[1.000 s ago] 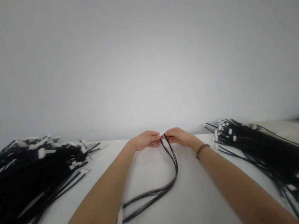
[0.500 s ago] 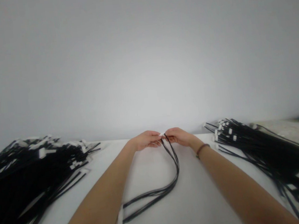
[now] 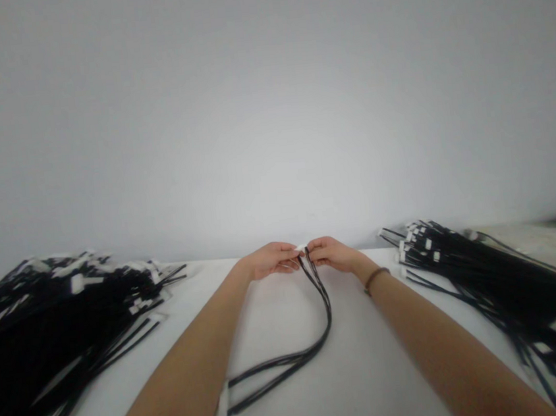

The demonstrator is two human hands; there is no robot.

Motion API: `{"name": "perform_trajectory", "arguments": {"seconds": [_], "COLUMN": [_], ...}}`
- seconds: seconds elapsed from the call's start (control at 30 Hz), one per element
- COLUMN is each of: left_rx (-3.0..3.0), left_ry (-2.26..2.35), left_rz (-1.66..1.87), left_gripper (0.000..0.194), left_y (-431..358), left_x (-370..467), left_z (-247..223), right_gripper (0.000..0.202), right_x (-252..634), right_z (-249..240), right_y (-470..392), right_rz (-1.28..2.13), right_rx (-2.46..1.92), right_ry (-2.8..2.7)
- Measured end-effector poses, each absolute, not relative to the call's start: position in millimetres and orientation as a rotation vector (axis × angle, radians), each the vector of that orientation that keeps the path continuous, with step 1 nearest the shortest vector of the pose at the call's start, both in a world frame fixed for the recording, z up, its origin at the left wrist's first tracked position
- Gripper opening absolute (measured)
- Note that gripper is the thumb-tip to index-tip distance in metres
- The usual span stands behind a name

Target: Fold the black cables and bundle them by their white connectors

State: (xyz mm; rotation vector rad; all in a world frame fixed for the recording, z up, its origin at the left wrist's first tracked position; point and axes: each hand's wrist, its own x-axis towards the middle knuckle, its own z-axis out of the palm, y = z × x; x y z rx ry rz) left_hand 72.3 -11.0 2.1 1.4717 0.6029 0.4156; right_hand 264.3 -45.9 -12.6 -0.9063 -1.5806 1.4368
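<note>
A wire harness (image 3: 328, 322) of several black wires curves down from my hands to the white tabletop, with a white connector (image 3: 223, 400) on its near end beside my left forearm. Its other white connector (image 3: 302, 248) is between my two hands at the back of the table. My left hand (image 3: 274, 259) pinches that connector from the left, fingers closed. From the right, my right hand (image 3: 330, 254) closes its fingertips at the same connector and the tops of the wires. The fingertips partly hide the connector, and its small details are blurred.
A big heap of black wire harnesses (image 3: 33, 339) with white connectors lies at left. Another pile of harnesses (image 3: 504, 277) lies at right, connector ends toward the wall (image 3: 267, 103). Clear plastic sheeting (image 3: 524, 238) shows behind the right pile. The white table (image 3: 374, 370) meets the wall.
Both hands stay in nearly the same place. The black wires below them have shifted slightly, their upper strands drawing a little closer together near my right fingertips.
</note>
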Motion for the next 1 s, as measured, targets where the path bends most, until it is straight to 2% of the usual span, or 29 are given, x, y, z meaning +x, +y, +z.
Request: {"name": "perform_trajectory", "arguments": {"seconds": [0.47,1.0], "left_rx": [1.256,1.196], "left_ry": [0.492,0.572], "left_rz": [0.468,0.601], "left_gripper": [0.027,0.019], "left_y": [-10,-12], "left_x": [75,88], "left_z": [-2,-2], "right_gripper": [0.019,0.014], "right_x": [266,263], "right_z": [-16,-16], "right_y": [-44,-43], "right_rz": [1.434,1.383], "right_rx": [-0.885,-0.928], "right_ry": [-1.570,-1.608]}}
